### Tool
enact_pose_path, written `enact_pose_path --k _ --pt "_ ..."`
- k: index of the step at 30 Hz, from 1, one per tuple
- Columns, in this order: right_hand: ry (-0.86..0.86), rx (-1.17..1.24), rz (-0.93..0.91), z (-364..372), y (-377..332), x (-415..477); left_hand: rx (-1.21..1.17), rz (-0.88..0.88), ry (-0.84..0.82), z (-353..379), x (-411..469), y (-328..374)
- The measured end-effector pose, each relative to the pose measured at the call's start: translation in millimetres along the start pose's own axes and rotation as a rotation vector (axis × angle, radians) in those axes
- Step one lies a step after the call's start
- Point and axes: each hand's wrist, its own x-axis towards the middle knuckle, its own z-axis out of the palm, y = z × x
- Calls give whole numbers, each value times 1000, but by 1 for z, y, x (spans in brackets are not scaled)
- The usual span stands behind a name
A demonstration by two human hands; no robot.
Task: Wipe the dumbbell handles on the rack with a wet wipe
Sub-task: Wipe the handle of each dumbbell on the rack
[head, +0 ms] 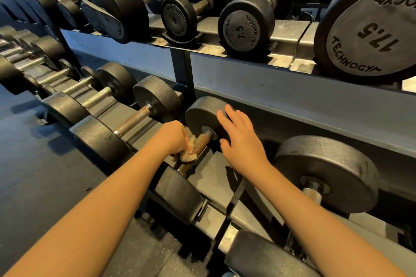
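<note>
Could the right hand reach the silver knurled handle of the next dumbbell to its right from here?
Probably yes. The right hand rests open on the black dumbbell head, holding nothing, and the silver knurled handle lies uncovered just beside that forearm.

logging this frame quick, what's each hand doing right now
left hand: closed, holding the wet wipe against the dumbbell handle
right hand: open, holding nothing, fingers straight on the dumbbell head

Head-worn view, steeply down, near rack (292,101)
</note>
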Motion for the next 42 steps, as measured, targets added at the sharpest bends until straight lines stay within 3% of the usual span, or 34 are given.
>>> enact_pose_path --k 6,13,17,24,33,38,42 --pt "21 -2 -9 2 0 0 -144 20 40 7 13 8" --pt "7 -4 19 2 -4 -1 98 69 -189 -11 -6 -13" --pt "19 -61 18 0 -11 -2 150 113 -225 -15 -13 -22" --pt "117 -71 -26 1 -29 25 -218 196 133 -24 -5 -55" --pt "-30 21 -108 36 -86 135 -137 184 493 -59 57 -122" --pt "-179 41 -125 54 -106 176 -90 120 571 -81 81 -142" --pt "-237 -65 -168 67 -111 193 -197 13 469 -95 102 -149"
